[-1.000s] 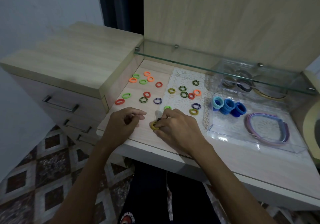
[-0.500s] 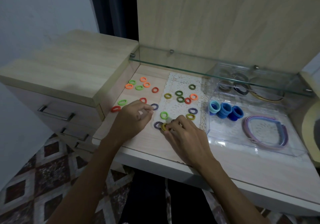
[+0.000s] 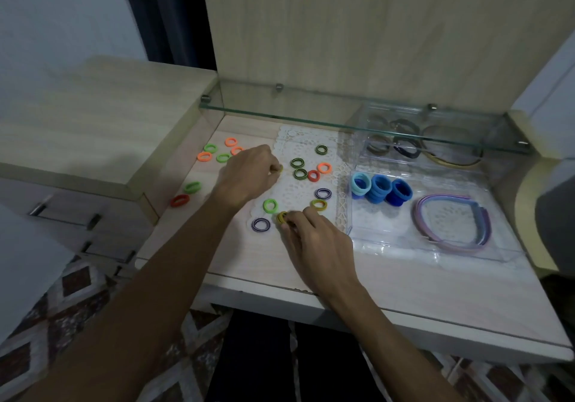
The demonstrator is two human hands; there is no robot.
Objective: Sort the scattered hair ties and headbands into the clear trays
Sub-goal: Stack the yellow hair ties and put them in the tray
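Observation:
Several small hair ties in green, orange, red, purple and yellow lie scattered on the desk (image 3: pixel 389 280) and its white lace mat (image 3: pixel 298 190). My right hand (image 3: pixel 314 239) pinches a stack of yellow ties (image 3: pixel 281 216) near a purple tie (image 3: pixel 260 225) and a green tie (image 3: pixel 270 205). My left hand (image 3: pixel 249 174) reaches further back, its fingers curled on a yellowish tie (image 3: pixel 281 168) that is mostly hidden. A near clear tray (image 3: pixel 435 246) holds blue ties (image 3: pixel 381 189) and purple headbands (image 3: pixel 451 224). A far clear tray (image 3: pixel 367 146) holds dark ties and a headband.
A glass shelf (image 3: pixel 342 118) juts out above the back of the desk and over the far tray. A wooden drawer cabinet (image 3: pixel 93 127) stands higher on the left. The desk's front edge is close to me, with patterned floor tiles below.
My left hand has moved away from me, from beside my right hand to the ties further back. My right hand stays on the yellow ties, now next to a purple tie.

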